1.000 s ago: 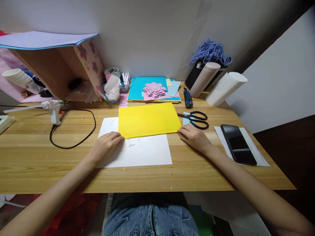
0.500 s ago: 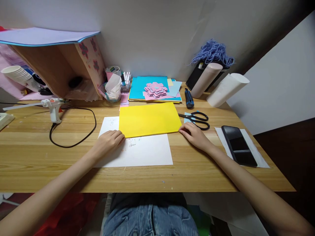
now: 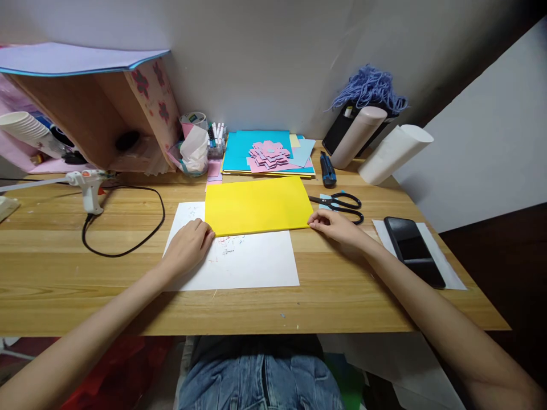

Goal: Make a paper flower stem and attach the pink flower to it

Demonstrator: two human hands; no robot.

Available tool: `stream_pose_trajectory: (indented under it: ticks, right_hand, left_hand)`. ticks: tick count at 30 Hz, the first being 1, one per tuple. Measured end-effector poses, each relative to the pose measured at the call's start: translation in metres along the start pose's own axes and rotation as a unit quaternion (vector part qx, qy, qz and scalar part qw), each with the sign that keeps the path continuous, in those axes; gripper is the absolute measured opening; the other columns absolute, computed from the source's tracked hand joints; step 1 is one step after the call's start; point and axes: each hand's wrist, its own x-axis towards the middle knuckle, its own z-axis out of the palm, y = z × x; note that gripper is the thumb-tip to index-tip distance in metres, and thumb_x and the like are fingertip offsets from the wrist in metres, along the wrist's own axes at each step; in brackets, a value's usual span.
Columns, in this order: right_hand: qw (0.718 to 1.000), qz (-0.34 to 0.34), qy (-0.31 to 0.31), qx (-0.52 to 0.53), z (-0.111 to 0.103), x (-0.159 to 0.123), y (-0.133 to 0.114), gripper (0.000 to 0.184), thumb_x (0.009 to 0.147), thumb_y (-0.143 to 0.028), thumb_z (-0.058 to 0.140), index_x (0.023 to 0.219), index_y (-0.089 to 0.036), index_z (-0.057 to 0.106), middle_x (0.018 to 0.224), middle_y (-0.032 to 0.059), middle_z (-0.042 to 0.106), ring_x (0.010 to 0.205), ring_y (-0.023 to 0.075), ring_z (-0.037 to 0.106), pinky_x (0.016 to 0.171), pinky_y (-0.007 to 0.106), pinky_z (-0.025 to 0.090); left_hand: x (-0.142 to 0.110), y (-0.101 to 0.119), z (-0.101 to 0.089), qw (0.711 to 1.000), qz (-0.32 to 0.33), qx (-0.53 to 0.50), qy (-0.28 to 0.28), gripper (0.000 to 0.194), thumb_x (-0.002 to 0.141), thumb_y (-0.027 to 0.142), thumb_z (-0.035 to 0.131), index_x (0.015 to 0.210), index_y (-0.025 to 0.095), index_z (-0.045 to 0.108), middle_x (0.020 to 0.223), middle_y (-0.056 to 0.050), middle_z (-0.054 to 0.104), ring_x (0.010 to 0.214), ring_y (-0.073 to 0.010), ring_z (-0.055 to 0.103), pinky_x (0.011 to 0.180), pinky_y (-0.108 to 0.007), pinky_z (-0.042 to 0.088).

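Note:
A flat yellow sheet (image 3: 258, 206), perhaps folded paper or thin foam, lies in front of me. My left hand (image 3: 192, 242) grips its near left corner, fingers closed and pressed together. At the near right corner, my right hand (image 3: 331, 225) pinches the edge between thumb and fingers. Under the yellow sheet is a white paper (image 3: 256, 265) with small coloured pen marks. Black-handled scissors (image 3: 342, 205) lie just beyond my right hand, their blade tips hidden by the yellow sheet.
A glue gun (image 3: 90, 191) with a looping black cord is at left, before a cardboard box (image 3: 81, 114). Pink layered paper flowers (image 3: 269, 155) rest on blue sheets at the back. A blue cutter (image 3: 328, 169), white rolls (image 3: 395, 154) and a phone (image 3: 412, 250) are on the right.
The yellow sheet's near edge has risen slightly, with both hands staying at its corners. My left hand has tilted up a little, and more pen marks show on the white paper.

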Motion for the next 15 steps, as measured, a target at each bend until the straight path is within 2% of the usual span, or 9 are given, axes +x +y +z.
stream_pose_trajectory:
  ticks: [5, 8, 11, 15]
  right_hand:
    - [1.0, -0.009, -0.001, -0.007, -0.001, 0.004, 0.002, 0.014, 0.075, -0.03, 0.055, 0.075, -0.018, 0.062, 0.069, 0.0013, 0.06, 0.061, 0.0147, 0.052, 0.054, 0.026, 0.037]
    - [0.998, -0.057, 0.032, -0.01, 0.002, 0.002, 0.002, 0.01, 0.077, -0.027, 0.055, 0.076, -0.019, 0.061, 0.078, 0.0033, 0.063, 0.073, 0.018, 0.055, 0.063, 0.029, 0.042]
    - [0.986, -0.147, 0.071, -0.03, 0.005, -0.006, 0.0, 0.011, 0.082, -0.022, 0.051, 0.079, -0.021, 0.062, 0.086, 0.0052, 0.063, 0.086, 0.021, 0.055, 0.076, 0.035, 0.043]
    - [0.97, -0.216, 0.08, -0.08, 0.01, -0.016, -0.002, 0.02, 0.088, -0.02, 0.044, 0.089, -0.022, 0.063, 0.09, 0.0071, 0.064, 0.088, 0.022, 0.055, 0.079, 0.037, 0.043]
  left_hand:
    - [0.001, 0.003, -0.004, 0.999, -0.027, -0.015, 0.012, 0.02, 0.087, 0.032, 0.038, 0.075, 0.02, 0.05, 0.079, -0.007, 0.056, 0.07, -0.0193, 0.051, 0.06, -0.032, 0.038]
    - [0.002, 0.004, -0.004, 0.999, -0.026, -0.016, 0.025, 0.016, 0.084, 0.029, 0.042, 0.076, 0.02, 0.052, 0.08, -0.007, 0.057, 0.069, -0.0193, 0.051, 0.06, -0.032, 0.038]
    - [0.003, 0.005, -0.003, 0.999, 0.018, -0.028, 0.037, 0.013, 0.084, 0.021, 0.042, 0.083, 0.018, 0.054, 0.085, -0.007, 0.058, 0.073, -0.0192, 0.051, 0.063, -0.032, 0.039]
    - [0.003, 0.011, -0.003, 0.99, 0.127, -0.055, 0.013, 0.021, 0.086, 0.015, 0.038, 0.096, 0.018, 0.056, 0.092, -0.008, 0.06, 0.079, -0.0179, 0.054, 0.066, -0.03, 0.041]
